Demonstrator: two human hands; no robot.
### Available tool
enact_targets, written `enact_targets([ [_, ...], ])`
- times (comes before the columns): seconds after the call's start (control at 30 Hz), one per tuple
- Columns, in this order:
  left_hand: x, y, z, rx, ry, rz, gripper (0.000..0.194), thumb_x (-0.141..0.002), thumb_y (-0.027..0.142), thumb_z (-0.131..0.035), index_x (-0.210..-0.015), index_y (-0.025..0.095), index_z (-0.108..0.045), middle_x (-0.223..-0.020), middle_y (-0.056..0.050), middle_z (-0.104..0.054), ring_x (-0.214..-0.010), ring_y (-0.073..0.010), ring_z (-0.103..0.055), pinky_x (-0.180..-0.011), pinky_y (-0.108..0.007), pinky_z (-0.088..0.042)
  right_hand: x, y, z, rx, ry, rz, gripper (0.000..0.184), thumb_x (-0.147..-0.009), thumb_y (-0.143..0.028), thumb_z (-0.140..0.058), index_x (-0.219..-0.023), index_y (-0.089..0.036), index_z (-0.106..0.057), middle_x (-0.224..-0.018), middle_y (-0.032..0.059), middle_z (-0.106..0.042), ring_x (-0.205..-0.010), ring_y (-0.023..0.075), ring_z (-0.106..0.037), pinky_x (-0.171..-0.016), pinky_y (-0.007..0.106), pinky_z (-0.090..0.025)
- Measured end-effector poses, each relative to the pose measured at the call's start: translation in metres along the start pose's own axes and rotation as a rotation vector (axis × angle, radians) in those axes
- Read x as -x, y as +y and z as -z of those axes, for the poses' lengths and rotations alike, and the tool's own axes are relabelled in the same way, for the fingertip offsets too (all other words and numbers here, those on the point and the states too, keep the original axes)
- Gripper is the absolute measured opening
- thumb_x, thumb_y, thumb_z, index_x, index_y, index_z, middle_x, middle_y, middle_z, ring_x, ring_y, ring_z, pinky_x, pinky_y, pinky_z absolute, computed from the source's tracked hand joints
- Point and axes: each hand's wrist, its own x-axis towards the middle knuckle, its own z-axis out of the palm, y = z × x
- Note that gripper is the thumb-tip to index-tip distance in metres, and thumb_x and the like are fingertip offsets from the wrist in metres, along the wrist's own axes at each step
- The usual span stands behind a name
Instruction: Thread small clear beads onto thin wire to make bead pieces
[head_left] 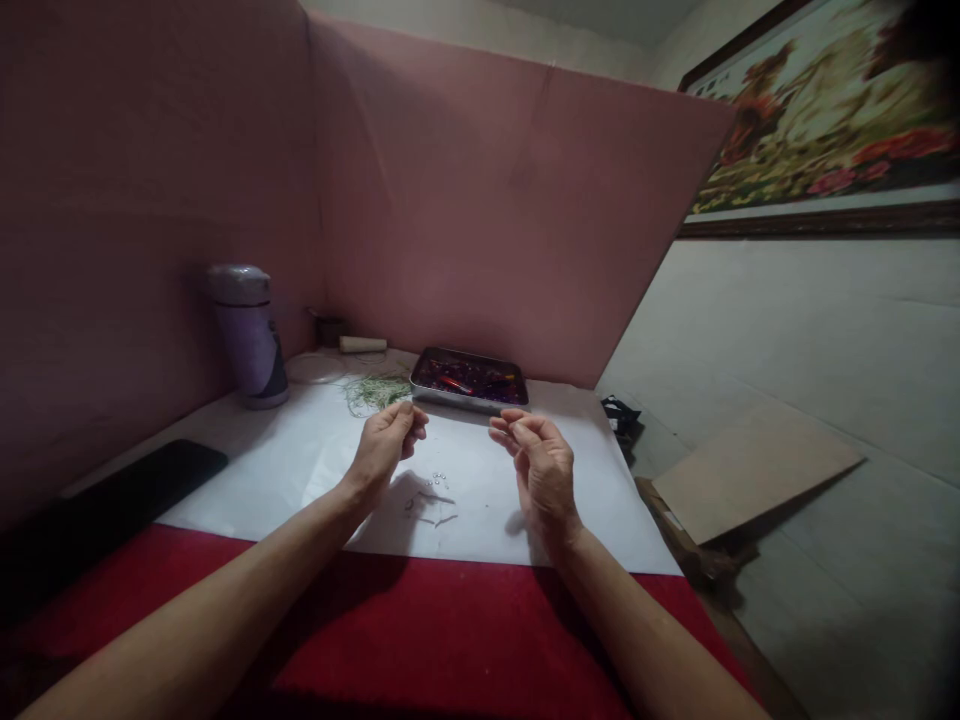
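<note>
With the small bright bits (437,481) on the white sheet (600,510) as the dial's centre, I see the left hand (394,430) at eleven o'clock, fingers curled, thumb close to them; the right hand (543,460) hangs between two and three, thumb near its forefinger; whether either pinch is clamped on anything, I cannot tell from here; slender dark strips (444,520) lie at six, a tray (480,402) just past twelve; for pieces so tiny, I'd judge steady wrists and light fingertips best, with both forearms kept from brushing the bits.
</note>
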Motion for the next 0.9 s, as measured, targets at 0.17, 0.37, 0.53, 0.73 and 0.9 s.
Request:
enact_targets([
  [0.17,0.002,0.008,0.0,0.102,0.027,-0.022,0.033,-0.074,0.045,-0.057,-0.068,0.013,-0.056,-0.056,0.0,-0.052,-0.046,-0.0053,-0.039,-0.042,-0.017,-0.027,-0.002,-0.007,-0.001,0.092,0.015,-0.08,0.01,-0.08,-0.028,-0.051,-0.076,-0.019,-0.047,-0.081,0.0038,-0.061,-0.057,0.0097,-0.049,-0.052,0.024,-0.039],
  [0.37,0.003,0.014,0.001,0.22,-0.073,0.024,0.027,-0.075,0.039,-0.058,-0.07,0.012,-0.057,-0.06,-0.001,-0.053,-0.05,-0.0055,-0.042,-0.043,-0.016,-0.03,0.005,-0.005,-0.005,0.184,-0.034,-0.067,0.008,-0.078,-0.026,-0.053,-0.079,-0.019,-0.05,-0.071,-0.001,-0.056,-0.058,0.0095,-0.043,-0.058,0.023,-0.037],
  [0.53,0.009,0.02,-0.002,0.426,-0.274,0.275,0.015,-0.074,0.023,-0.055,-0.08,0.011,-0.061,-0.075,-0.005,-0.057,-0.063,-0.0088,-0.051,-0.057,-0.019,-0.041,0.014,-0.007,-0.013,0.233,-0.143,-0.123,0.012,-0.069,-0.024,-0.064,-0.073,-0.018,-0.055,-0.066,-0.0033,-0.052,-0.061,0.0095,-0.045,-0.059,0.022,-0.037],
  [0.73,0.02,0.024,-0.009,0.477,-0.372,0.388,0.055,-0.077,0.059,-0.043,-0.09,0.01,-0.063,-0.082,-0.012,-0.058,-0.073,-0.017,-0.054,-0.067,-0.028,-0.044,0.023,-0.007,-0.018,0.44,-0.234,-0.102,0.013,-0.075,-0.029,-0.06,-0.072,-0.016,-0.061,-0.063,-0.0004,-0.056,-0.057,0.0116,-0.046,-0.056,0.025,-0.038],
  [0.9,0.023,0.016,-0.012,0.456,-0.414,0.392,0.068,-0.073,0.07,-0.033,-0.1,0.012,-0.06,-0.084,-0.011,-0.057,-0.078,-0.0186,-0.054,-0.073,-0.03,-0.043,0.027,-0.002,-0.019,0.674,-0.256,0.069,0.014,-0.078,-0.027,-0.057,-0.074,-0.018,-0.066,-0.062,0.0007,-0.056,-0.059,0.0132,-0.048,-0.061,0.027,-0.04],
])
